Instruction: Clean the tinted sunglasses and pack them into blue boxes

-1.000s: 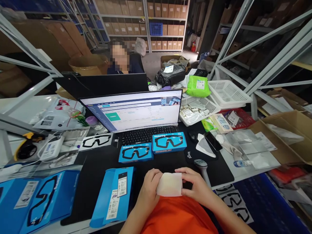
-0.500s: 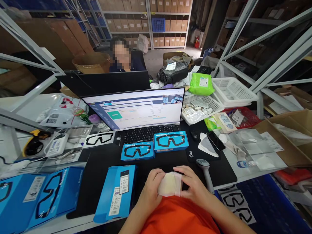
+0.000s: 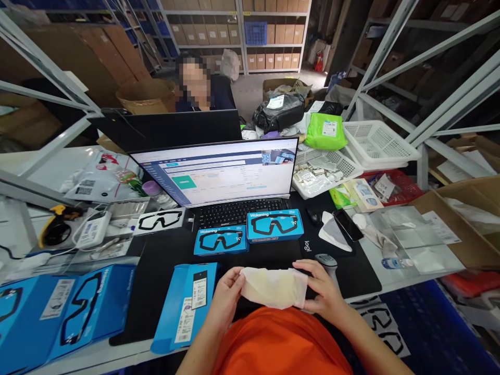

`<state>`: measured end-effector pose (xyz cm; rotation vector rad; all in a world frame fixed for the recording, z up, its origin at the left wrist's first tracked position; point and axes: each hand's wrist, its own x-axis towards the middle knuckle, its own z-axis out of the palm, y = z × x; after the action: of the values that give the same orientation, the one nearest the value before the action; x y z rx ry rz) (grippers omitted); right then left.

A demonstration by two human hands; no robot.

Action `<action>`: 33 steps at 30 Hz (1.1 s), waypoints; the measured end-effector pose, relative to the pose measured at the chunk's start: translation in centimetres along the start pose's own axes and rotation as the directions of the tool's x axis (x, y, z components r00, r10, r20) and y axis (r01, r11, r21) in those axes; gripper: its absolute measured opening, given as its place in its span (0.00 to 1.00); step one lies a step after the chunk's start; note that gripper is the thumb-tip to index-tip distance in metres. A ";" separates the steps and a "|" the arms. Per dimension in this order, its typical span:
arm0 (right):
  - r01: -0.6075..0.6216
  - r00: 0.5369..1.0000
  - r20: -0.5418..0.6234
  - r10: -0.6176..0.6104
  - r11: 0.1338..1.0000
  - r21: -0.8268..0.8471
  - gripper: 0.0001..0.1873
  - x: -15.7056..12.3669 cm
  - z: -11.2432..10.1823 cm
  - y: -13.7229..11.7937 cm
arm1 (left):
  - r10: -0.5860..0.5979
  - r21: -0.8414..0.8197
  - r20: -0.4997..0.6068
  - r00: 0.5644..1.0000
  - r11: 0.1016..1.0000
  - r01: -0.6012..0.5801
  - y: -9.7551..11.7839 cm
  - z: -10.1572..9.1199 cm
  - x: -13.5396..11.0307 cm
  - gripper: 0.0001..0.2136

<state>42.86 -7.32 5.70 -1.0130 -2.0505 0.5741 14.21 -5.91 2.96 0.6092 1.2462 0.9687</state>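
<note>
A whitish, see-through soft wrap [image 3: 273, 287] is stretched wide between my hands, just above my orange shirt. Something pale yellow shows through its middle; what it is, I cannot make out. My left hand [image 3: 229, 291] pinches the left end between thumb and fingers. At the other end, my right hand [image 3: 321, 289] grips the edge, thumb below and fingers above. Left of my hands lies a flat blue carton [image 3: 186, 304] with a black-and-white label tag [image 3: 199, 290] on top. Beyond my hands, two blue eyewear boxes [image 3: 221, 240] lie before the keyboard [image 3: 238, 212].
A barcode scanner [image 3: 327, 262] stands close by my right hand. More blue boxes [image 3: 91, 302] fill the left front. Behind the monitor [image 3: 219, 174] sits another person [image 3: 203, 94]. A phone [image 3: 348, 225], white baskets [image 3: 378, 143] and an open carton [image 3: 461, 213] are to the right.
My hands have moved apart, and the wrap, bunched and folded before, is now spread out wider between them. The boxes on the desk have stayed put.
</note>
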 end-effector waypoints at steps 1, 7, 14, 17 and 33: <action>0.011 1.000 0.013 -0.010 1.000 -0.007 0.28 0.0 0.0 0.0 | -0.005 -0.016 -0.027 1.000 1.000 0.005 0.0 0.3 0.2 0.20; 0.022 0.999 -0.022 -0.023 0.999 -0.042 0.26 0.2 0.1 0.1 | 0.015 -0.051 -0.125 0.992 0.998 -0.021 -0.3 1.3 0.9 0.21; 0.009 0.989 -0.149 -0.014 0.999 -0.033 0.25 -0.1 -1.2 1.3 | 0.086 0.027 -0.296 0.951 0.996 -0.082 -0.2 0.0 1.8 0.25; -0.042 0.985 -0.169 0.029 0.997 -0.071 0.24 -0.8 -2.8 2.1 | 0.158 0.143 -0.410 0.898 0.984 -0.108 -0.8 -1.5 2.7 0.26; -0.042 0.988 -0.150 0.030 0.996 -0.081 0.26 -0.9 -4.3 1.8 | 0.484 0.775 0.373 0.791 0.306 -0.553 1.8 3.2 -1.5 0.38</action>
<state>47.46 -6.72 6.69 -1.1106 -1.9418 0.4202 16.79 -5.94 5.98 1.9721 1.4644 0.7422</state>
